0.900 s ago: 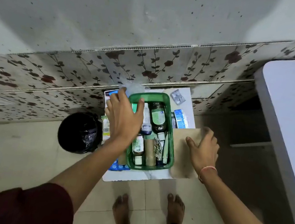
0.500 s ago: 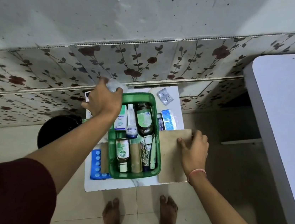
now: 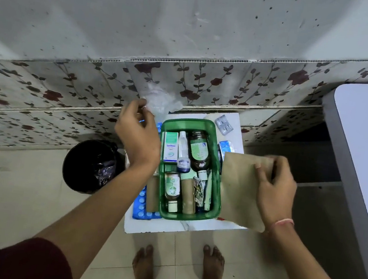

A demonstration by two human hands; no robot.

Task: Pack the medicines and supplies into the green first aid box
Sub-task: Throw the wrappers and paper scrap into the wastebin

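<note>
The green first aid box [image 3: 216, 189] stands on a small white table [image 3: 190, 228], filled with bottles, a white carton and tubes. My left hand [image 3: 138, 136] is raised at the box's far left corner, pinching a clear plastic bag [image 3: 160, 101]. My right hand [image 3: 273, 187] grips a brown paper envelope [image 3: 238, 187] lifted just right of the box. A silver blister pack [image 3: 223, 124] lies behind the box, a blue blister strip [image 3: 228, 146] at its right, and a blue pill sheet [image 3: 141, 208] at its front left.
A black bin [image 3: 90, 166] sits on the floor left of the table. The flowered wall panel [image 3: 208, 84] runs close behind it. A pale grey tabletop [image 3: 365, 161] fills the right side. My bare feet [image 3: 176, 268] stand in front of the table.
My left hand pulled the clear plastic bag up from behind the box. My right hand closed on the brown envelope and lifted it off the table.
</note>
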